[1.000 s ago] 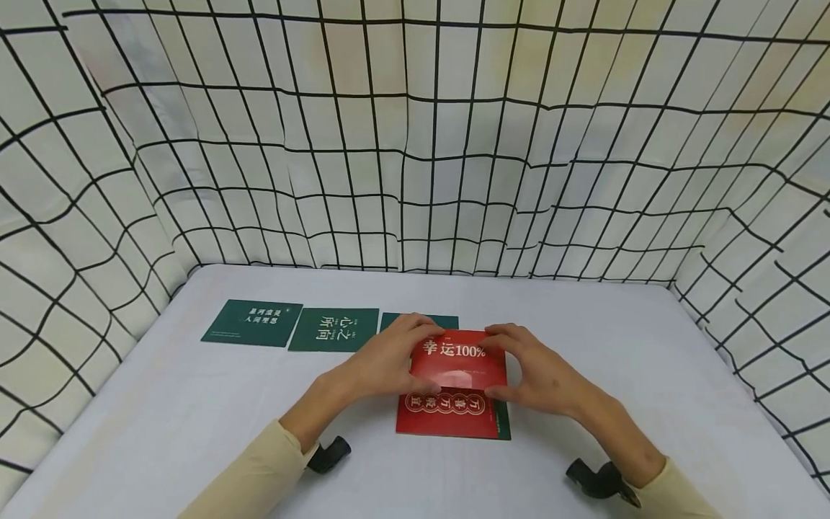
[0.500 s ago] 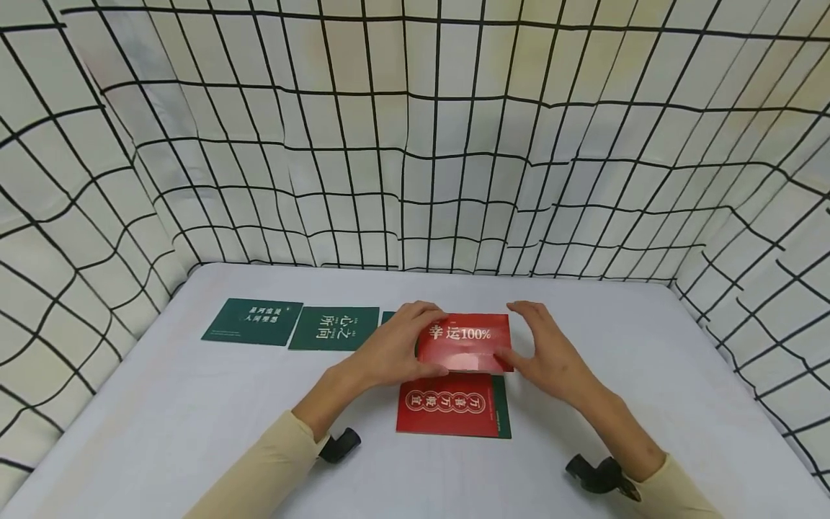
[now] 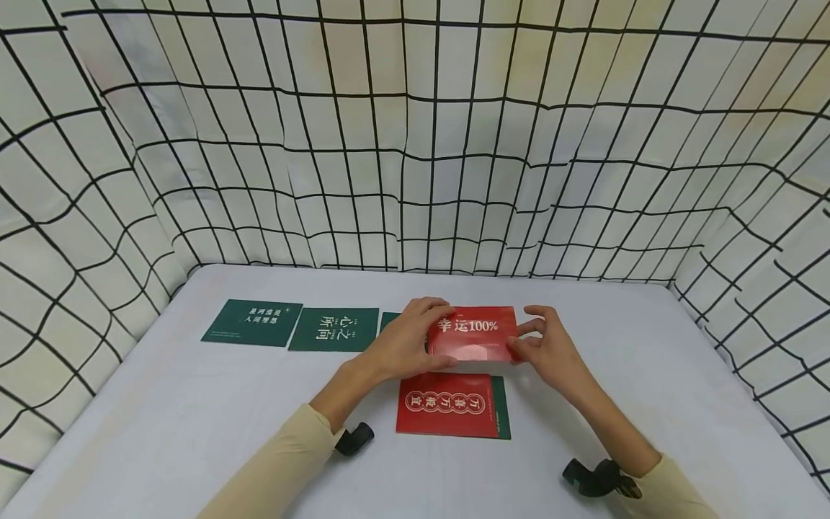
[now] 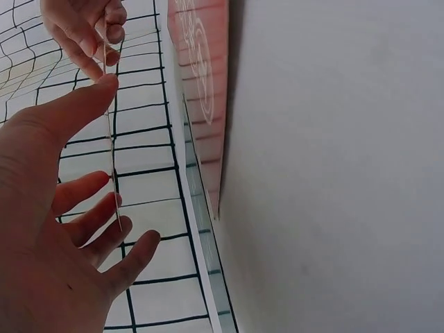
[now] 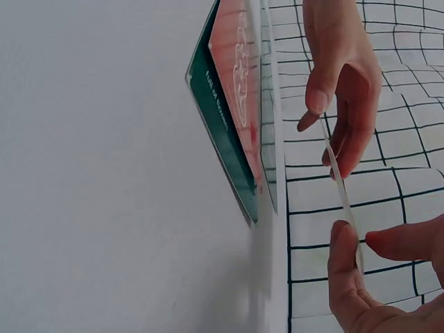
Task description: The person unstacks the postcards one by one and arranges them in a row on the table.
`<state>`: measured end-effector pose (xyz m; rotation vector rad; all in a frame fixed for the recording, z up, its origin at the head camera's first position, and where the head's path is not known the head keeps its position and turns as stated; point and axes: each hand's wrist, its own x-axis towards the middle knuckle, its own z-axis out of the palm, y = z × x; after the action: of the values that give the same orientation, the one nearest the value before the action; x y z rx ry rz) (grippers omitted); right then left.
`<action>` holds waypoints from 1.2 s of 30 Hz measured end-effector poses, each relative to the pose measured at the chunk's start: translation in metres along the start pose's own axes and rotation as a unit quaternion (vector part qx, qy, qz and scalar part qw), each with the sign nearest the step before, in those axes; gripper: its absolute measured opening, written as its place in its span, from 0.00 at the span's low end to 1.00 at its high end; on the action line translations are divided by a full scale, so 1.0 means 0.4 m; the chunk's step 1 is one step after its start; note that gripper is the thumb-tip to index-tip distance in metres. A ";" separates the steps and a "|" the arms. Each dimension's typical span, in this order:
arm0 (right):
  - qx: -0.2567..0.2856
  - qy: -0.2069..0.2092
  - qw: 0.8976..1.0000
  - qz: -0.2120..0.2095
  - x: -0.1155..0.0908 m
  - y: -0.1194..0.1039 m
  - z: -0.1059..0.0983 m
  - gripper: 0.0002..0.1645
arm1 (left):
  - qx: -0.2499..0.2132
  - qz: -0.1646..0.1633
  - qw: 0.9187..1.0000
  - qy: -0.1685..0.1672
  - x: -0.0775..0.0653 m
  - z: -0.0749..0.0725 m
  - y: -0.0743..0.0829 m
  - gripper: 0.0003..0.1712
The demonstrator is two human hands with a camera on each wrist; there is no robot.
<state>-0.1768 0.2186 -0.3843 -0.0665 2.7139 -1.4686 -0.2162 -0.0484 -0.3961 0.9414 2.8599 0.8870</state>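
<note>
A red card (image 3: 473, 342) with white lettering and "100%" is held up off the table between both hands. My left hand (image 3: 405, 344) grips its left edge, thumb in front and fingers behind. At the lower right corner, my right hand (image 3: 554, 353) pinches it between thumb and fingers. Both wrist views show the card (image 5: 340, 184) almost edge-on. Below it on the table lies another red card (image 3: 447, 418) with a row of ringed characters. A green card (image 3: 502, 407) sticks out from under that one on the right.
Two green cards, one at the far left (image 3: 253, 324) and one beside it (image 3: 333, 331), lie in a row on the white table (image 3: 162, 432). A third green card (image 3: 387, 318) is mostly hidden behind my left hand. Black netting (image 3: 437, 151) surrounds the table's back and sides.
The held red card has moved away from the lower pile and slightly right. My right hand's fingers have left its top edge and now pinch its lower right corner.
</note>
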 end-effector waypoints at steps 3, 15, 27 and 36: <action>0.037 0.004 0.999 0.004 0.005 0.007 -0.003 0.39 | -0.009 0.001 1.000 0.006 0.008 0.002 0.007 0.50; 0.110 0.016 0.994 -0.014 0.013 0.020 -0.043 0.34 | -0.012 -0.025 1.000 0.013 0.036 0.006 0.002 0.52; 0.114 0.008 0.993 -0.006 0.020 0.033 -0.066 0.34 | -0.034 -0.031 0.999 -0.014 0.047 0.006 -0.002 0.50; 0.084 -0.007 0.996 0.037 0.027 0.048 -0.079 0.35 | -0.011 -0.026 0.999 -0.019 0.073 0.028 -0.002 0.51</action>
<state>-0.1898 0.2546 -0.3835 0.0303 2.5426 -1.6599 -0.2386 -0.0273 -0.4011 0.8680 2.8223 0.8843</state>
